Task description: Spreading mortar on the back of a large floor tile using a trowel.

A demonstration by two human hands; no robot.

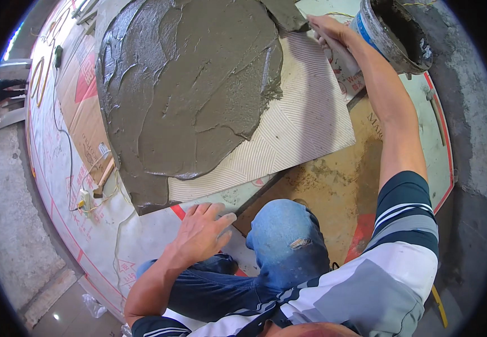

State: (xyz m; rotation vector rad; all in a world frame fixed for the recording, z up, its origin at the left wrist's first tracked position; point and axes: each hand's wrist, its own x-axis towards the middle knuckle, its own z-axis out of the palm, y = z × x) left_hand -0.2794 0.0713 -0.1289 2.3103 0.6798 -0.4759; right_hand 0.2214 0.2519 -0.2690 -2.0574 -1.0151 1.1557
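Note:
A large tile lies with its ridged, pale back facing up. Wet grey mortar is spread thickly over its left and middle parts, while the right side and near edge show bare ridges. At the far right of the tile, my right hand grips a trowel, its blade coated with mortar and partly cut off by the top of the view. My left hand is empty, its fingers apart, just below the tile's near edge. Beside my right hand stands a mortar-smeared bucket with dark residue inside.
Printed white sheeting and cardboard cover the floor around my bent knee. Left of the tile lie a wooden-handled hammer, a pale plug or socket and thin cords. A yellow strip lies at lower right.

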